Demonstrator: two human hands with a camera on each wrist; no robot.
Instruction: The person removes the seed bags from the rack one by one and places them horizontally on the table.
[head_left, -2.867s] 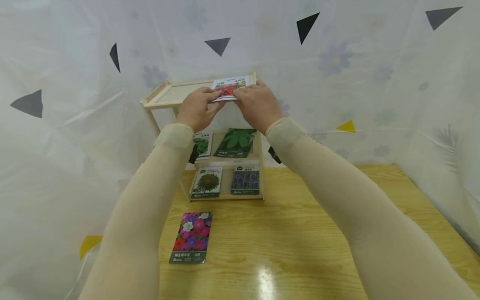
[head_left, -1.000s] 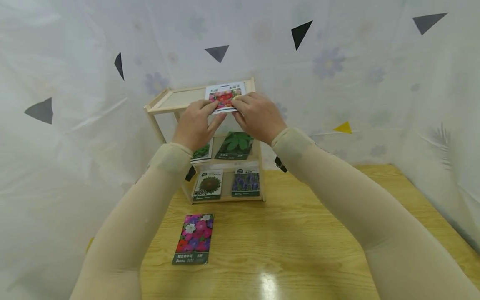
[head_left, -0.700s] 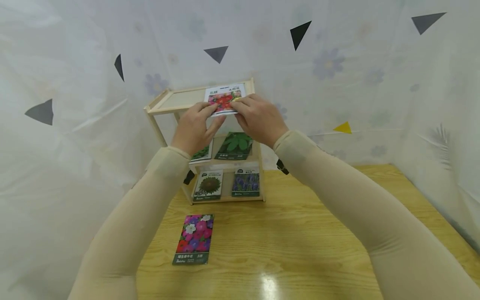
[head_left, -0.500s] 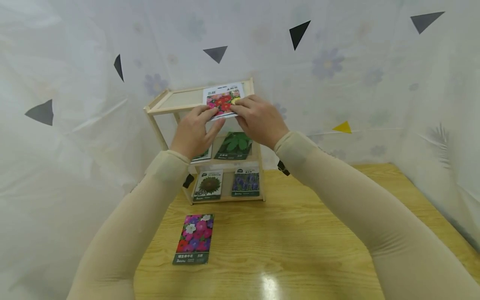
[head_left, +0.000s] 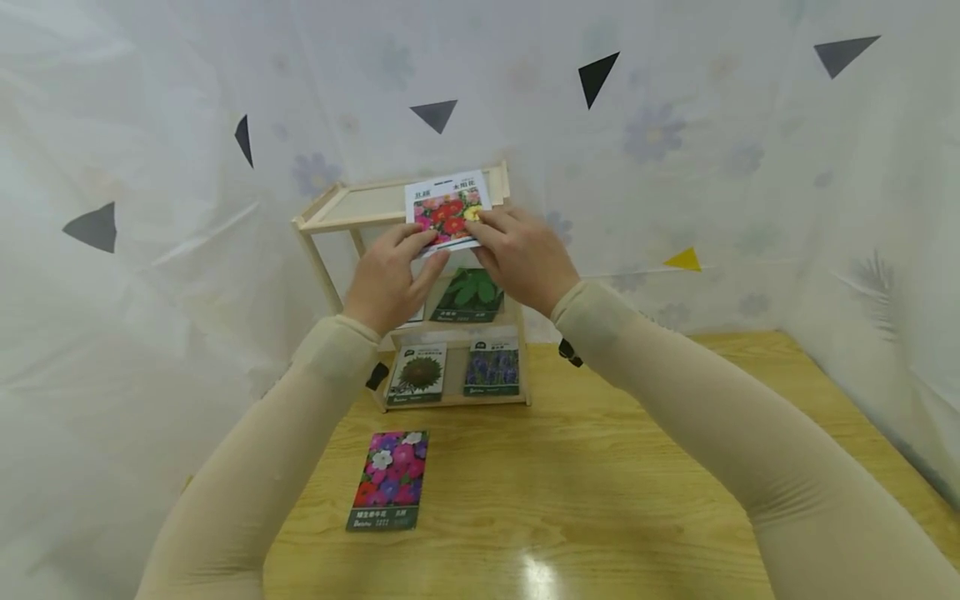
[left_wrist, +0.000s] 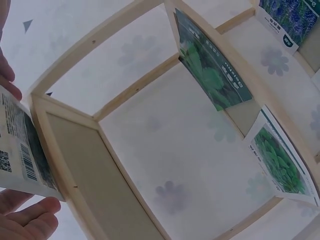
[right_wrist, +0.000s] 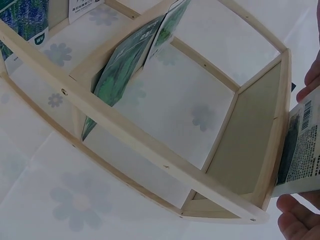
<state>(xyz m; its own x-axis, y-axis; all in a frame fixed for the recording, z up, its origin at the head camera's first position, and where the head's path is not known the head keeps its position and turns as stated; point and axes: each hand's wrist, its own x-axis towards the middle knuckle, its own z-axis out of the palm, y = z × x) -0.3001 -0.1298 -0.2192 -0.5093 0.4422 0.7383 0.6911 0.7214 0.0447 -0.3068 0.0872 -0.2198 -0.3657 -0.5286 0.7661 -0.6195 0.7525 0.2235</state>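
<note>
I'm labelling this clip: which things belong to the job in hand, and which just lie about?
In the job, apparently:
white rectangular red-flower packet, in left hand and right hand
pale wooden tiered shelf

Lying about, seemingly:
rectangular pink-and-purple flower packet, flat on yellow table
rectangular purple-flower packet and green-leaf packet, shelved

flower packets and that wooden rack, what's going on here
A person's left hand and right hand pinch a red-flowered packet by its near edge, at the front of the wooden rack's top shelf. Four other packets sit on the two lower shelves, and a pink-and-purple packet lies on the table in front.
</note>
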